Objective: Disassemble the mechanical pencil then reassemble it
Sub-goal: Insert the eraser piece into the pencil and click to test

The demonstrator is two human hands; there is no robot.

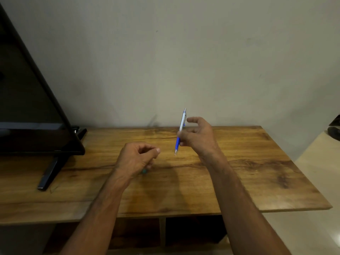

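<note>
The mechanical pencil (181, 128) has a silver barrel and a blue grip, and it stands nearly upright with its tip pointing down above the wooden table (248, 162). My right hand (199, 134) holds it by the blue grip between thumb and fingers, the other fingers spread. My left hand (137, 157) hovers to the left, curled into a loose fist with thumb against forefinger. A small teal piece (144, 171) shows just under the left hand; I cannot tell whether the hand holds it or it lies on the table.
A dark flat screen (27, 107) on a black stand (49, 173) occupies the table's left end. A pale wall rises right behind the table. Open shelf compartments (191, 230) sit under the tabletop. A dark object (334, 131) rests on a pale surface at far right.
</note>
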